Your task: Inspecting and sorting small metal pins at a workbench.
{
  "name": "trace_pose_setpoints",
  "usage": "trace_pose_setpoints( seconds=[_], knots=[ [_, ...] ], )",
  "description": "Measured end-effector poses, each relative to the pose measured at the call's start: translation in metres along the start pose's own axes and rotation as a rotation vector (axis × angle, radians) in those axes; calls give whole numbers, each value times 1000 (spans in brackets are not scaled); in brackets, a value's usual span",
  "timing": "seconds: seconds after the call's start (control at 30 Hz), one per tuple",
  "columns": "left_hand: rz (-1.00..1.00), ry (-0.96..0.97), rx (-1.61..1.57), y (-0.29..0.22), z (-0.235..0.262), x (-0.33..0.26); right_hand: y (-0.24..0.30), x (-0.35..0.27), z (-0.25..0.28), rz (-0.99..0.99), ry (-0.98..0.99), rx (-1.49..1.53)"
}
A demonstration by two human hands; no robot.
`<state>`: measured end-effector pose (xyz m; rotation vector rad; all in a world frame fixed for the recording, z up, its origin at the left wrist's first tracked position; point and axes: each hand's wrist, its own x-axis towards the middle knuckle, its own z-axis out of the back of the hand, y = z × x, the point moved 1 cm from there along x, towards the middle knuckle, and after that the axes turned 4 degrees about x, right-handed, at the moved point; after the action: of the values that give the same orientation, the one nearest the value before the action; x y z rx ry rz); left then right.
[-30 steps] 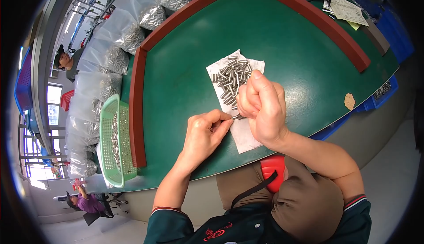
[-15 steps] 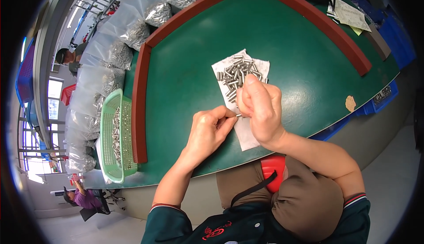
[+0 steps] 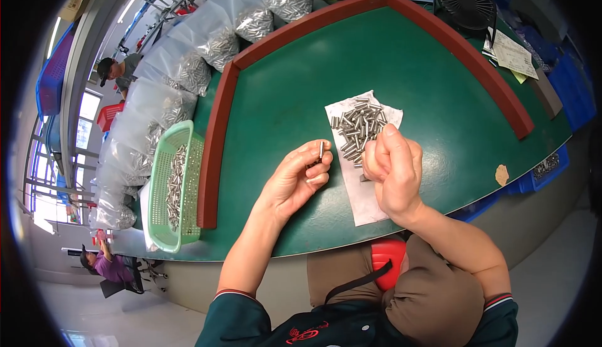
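Green felt covers the worktop (image 3: 401, 64), edged by a red-brown raised border (image 3: 216, 140), with clear bags of metal parts (image 3: 207, 52) heaped along its far left side. On a white cloth (image 3: 364, 190) lies a pile of small metal pins (image 3: 360, 127). The person's left hand (image 3: 295, 177) pinches one upright pin (image 3: 322, 150) between thumb and fingertips, just left of the cloth. The right hand (image 3: 392, 168) is curled shut above the cloth's near half; what it grips cannot be told. A green basket (image 3: 160, 221) at the left edge already holds many pins. Judging by the pile, a good share of the pins on the cloth is not yet handled.
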<state>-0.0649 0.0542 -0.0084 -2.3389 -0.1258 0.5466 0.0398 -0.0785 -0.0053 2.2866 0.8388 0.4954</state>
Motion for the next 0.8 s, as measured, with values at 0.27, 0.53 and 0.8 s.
trace_pose_setpoints(
  seconds=[0.27, 0.53, 0.8],
  knots=[
    [-181, -78, 181, -8, 3, 6, 3, 0, -1, -2, -8, 4],
    [-569, -332, 1512, -23, -6, 35, 4, 0, 3, -5, 7, 8],
    [-573, -381, 1660, -20, -4, 39, 4, -2, -1, -9, 11, 34]
  ],
)
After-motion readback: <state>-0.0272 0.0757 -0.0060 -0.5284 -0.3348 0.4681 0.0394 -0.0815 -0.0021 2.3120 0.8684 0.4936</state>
